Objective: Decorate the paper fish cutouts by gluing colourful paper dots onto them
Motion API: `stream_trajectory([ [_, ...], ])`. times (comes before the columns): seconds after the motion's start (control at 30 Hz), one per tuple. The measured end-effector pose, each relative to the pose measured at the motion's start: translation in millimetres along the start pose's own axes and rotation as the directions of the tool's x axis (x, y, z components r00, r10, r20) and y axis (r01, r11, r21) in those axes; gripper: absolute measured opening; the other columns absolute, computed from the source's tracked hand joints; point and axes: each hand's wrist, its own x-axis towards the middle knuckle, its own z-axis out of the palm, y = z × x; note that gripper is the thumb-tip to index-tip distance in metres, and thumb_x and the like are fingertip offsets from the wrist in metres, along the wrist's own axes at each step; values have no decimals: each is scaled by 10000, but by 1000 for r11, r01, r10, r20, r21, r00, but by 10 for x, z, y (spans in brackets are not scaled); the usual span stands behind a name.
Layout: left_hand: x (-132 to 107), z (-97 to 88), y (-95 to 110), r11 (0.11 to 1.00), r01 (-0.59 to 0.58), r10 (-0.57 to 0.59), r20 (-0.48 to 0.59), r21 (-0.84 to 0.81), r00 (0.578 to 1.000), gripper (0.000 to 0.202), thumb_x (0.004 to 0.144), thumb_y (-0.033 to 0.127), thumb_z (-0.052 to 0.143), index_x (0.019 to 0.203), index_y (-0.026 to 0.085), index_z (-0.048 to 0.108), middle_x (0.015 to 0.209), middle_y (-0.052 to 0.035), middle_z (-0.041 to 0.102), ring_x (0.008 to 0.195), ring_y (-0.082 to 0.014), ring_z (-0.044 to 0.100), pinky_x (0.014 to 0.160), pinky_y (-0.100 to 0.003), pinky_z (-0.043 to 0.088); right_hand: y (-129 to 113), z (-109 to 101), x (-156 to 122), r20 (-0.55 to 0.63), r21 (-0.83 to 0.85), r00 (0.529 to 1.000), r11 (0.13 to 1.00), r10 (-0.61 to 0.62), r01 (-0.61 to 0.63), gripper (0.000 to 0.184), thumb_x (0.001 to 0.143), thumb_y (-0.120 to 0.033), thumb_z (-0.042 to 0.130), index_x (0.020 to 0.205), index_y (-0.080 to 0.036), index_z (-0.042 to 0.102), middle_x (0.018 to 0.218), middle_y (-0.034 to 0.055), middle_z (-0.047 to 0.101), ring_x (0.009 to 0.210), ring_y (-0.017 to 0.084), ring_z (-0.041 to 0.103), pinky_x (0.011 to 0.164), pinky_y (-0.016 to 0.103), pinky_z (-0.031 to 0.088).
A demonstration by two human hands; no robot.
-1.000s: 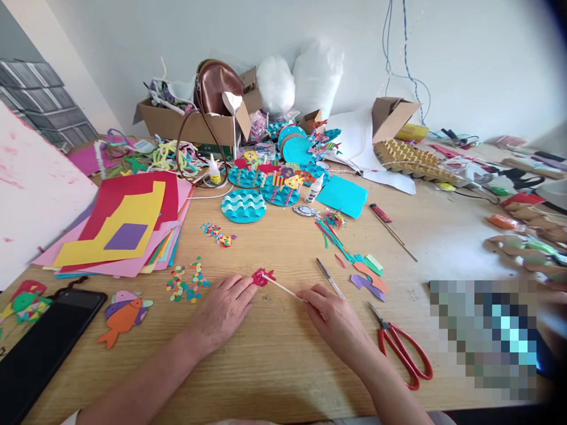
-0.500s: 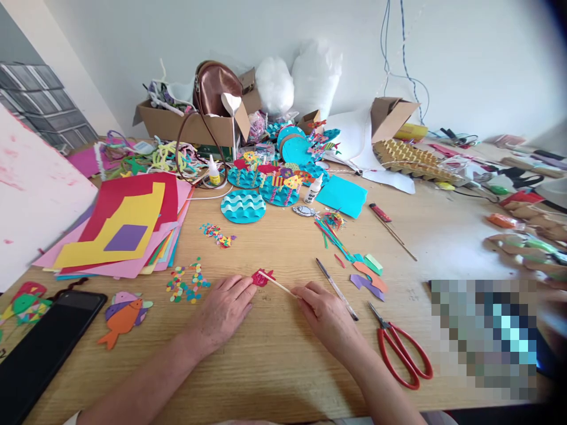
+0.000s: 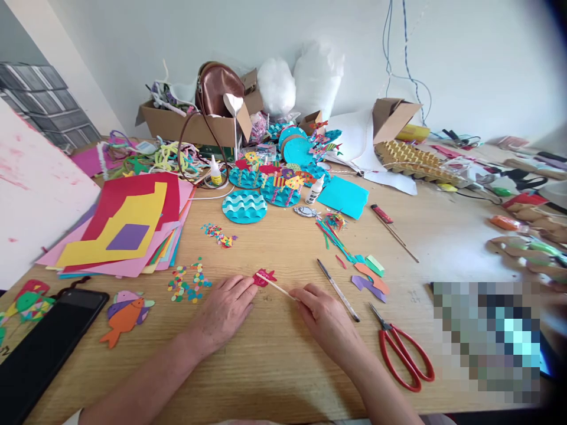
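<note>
A small red paper fish [image 3: 267, 277] lies flat on the wooden table in front of me. The fingertips of my left hand [image 3: 228, 310] rest at its left edge, fingers laid flat and side by side. Pinched in my right hand [image 3: 321, 310] is a thin wooden stick [image 3: 278, 287], its far tip on the fish. Just beyond my right hand lies a pen [image 3: 337, 289], with red-handled scissors [image 3: 401, 348] farther right. Round paper dots [image 3: 188, 282] in several colours are scattered left of my left hand.
Coloured sheets [image 3: 128, 236] are stacked at the left, behind finished paper fish [image 3: 126, 313] and a black phone [image 3: 53, 354]. Glue bottles [image 3: 315, 190], blue wavy discs [image 3: 244, 206] and a blue sheet [image 3: 343, 197] stand or lie farther back, before a cardboard box [image 3: 190, 127].
The stick's tip has shifted slightly left across the red fish. My left hand keeps its place at the fish's edge. The whole view has moved a little.
</note>
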Motion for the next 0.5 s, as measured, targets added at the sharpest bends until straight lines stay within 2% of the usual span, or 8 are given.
stream_trajectory([
  [0.5, 3, -9, -1, 1000, 5, -5, 22, -17, 1000, 333, 811, 150, 512, 1144, 160, 502, 1153, -60, 566, 1034, -218, 487, 889, -372, 419, -33, -17, -4, -17, -16, 1000, 1000, -3, 3, 305, 867, -156, 349, 984, -217, 624, 845, 46, 593, 768, 135, 582, 672, 225, 411],
])
